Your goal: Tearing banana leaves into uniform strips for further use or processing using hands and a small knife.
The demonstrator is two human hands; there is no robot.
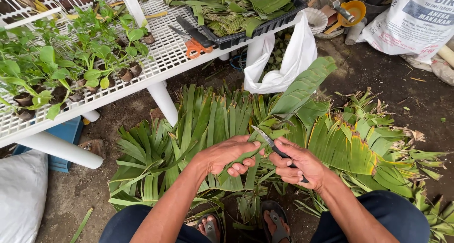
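Observation:
My left hand [231, 154] grips the lower part of a long green banana leaf strip [298, 89] that rises up and to the right. My right hand [299, 163] is closed on the black handle of a small knife [265, 138], whose blade points up-left and touches the leaf just above my left fingers. Both hands work over a heap of cut banana leaf pieces [208, 125] spread on the dirt ground. My sandalled feet [246, 224] show at the bottom between my knees.
A white grid table [165, 54] at upper left carries several small potted seedlings [90, 58], orange-handled scissors [196, 47] and a black tray of folded leaves [246, 9]. A white plastic bag [288, 58] hangs below it. A printed sack [416, 21] lies at upper right, a white sack [21, 191] at lower left.

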